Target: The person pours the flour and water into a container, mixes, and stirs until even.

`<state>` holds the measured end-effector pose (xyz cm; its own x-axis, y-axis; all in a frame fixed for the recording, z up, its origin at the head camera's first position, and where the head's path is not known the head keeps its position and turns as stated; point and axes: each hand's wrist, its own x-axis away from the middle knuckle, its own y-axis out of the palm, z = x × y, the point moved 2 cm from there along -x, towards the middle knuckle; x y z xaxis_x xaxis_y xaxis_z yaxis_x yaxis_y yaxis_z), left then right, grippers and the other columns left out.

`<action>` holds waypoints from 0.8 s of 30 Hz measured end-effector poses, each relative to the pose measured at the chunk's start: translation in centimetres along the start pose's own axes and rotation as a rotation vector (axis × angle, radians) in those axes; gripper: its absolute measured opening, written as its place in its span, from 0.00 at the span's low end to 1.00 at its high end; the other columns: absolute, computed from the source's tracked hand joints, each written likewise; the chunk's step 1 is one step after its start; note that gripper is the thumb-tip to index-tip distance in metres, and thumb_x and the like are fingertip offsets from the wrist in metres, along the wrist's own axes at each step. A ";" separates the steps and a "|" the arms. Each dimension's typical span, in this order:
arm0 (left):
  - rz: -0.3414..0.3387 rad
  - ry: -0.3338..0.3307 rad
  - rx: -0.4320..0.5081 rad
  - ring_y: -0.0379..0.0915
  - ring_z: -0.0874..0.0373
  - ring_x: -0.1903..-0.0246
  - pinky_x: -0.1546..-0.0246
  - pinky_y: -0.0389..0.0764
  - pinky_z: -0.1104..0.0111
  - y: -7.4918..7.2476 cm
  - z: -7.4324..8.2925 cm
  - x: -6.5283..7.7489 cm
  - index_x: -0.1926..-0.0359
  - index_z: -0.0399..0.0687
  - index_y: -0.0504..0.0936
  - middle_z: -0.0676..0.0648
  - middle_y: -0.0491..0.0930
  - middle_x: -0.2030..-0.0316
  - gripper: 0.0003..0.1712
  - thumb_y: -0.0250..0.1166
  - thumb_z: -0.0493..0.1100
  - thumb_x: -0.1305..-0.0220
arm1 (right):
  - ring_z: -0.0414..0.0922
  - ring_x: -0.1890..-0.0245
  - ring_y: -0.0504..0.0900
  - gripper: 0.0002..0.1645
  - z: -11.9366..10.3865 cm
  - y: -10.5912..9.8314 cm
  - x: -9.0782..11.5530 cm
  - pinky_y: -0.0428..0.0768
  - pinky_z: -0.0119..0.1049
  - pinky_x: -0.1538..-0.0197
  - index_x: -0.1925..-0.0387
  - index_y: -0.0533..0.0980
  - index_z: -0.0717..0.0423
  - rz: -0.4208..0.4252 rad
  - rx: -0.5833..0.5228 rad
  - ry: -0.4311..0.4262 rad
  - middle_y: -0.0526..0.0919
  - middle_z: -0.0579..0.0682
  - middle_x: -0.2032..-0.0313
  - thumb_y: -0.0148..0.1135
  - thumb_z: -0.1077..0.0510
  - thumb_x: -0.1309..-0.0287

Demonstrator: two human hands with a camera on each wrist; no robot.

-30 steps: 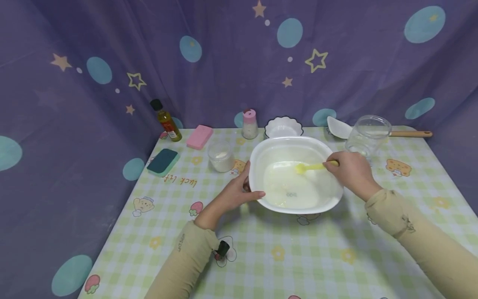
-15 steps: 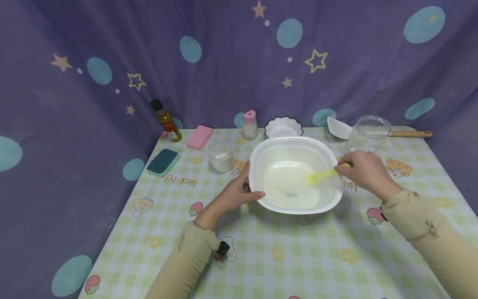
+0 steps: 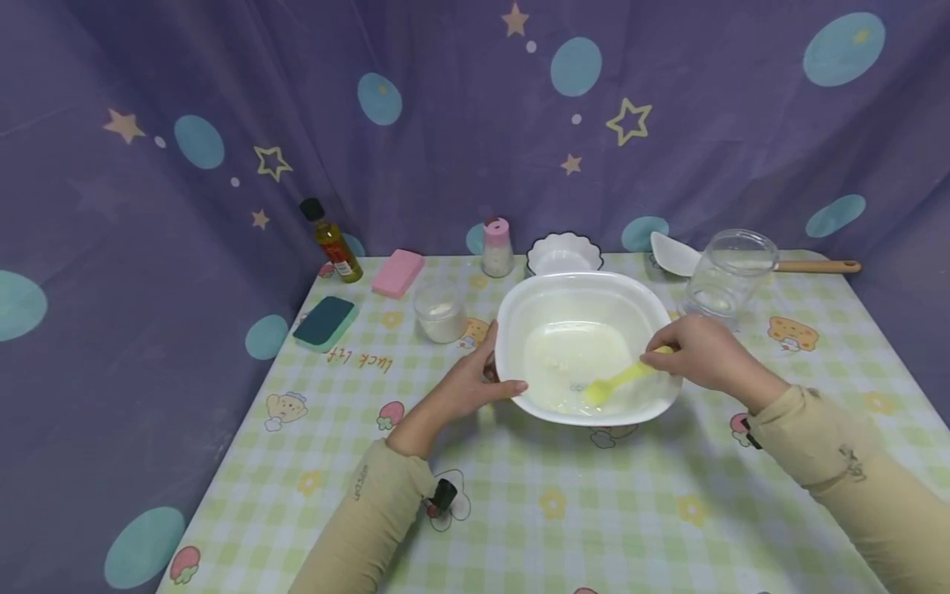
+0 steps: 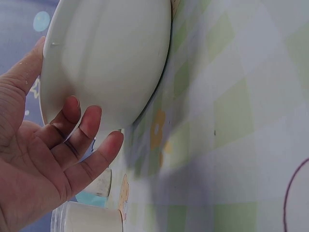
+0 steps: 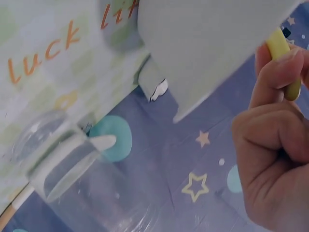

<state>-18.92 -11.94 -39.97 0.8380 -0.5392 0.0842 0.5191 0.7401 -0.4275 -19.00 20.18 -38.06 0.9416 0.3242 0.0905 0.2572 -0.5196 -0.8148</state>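
A white basin with a pale, cloudy liquid in its bottom stands at the middle of the table. My left hand holds its left side, thumb over the rim and fingers against the outer wall; the left wrist view shows the fingertips at that wall. From the right, my right hand pinches the handle of a small yellow spoon between thumb and fingers. The spoon slants down to the left, its head in the liquid near the basin's front. In the right wrist view the basin's wall hides the spoon's head.
Left of the basin stands a jar of white powder. Behind are a pink-topped shaker, a scalloped dish, a clear jar and a white spatula. Sponges and an oil bottle are back left.
The spoon has swept through the liquid, first right and then left toward the basin's front, with the right hand moving along. My left hand stays on the basin, which has not moved.
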 end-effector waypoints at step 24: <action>-0.007 0.000 0.009 0.77 0.48 0.62 0.59 0.76 0.65 0.0 0.1 0.1 0.23 0.44 0.33 0.31 0.79 0.49 0.60 0.69 0.39 0.39 | 0.40 0.83 0.70 0.07 -1.5 3.6 -2.1 0.69 0.39 0.71 0.69 0.86 0.59 0.254 0.056 -0.110 0.81 0.43 0.81 0.68 0.58 0.43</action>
<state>-18.81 -11.90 -39.87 0.8342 -0.5445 0.0873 0.5268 0.7399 -0.4184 -19.74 16.44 -40.33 0.9445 0.2745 -0.1806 0.0009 -0.5518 -0.8340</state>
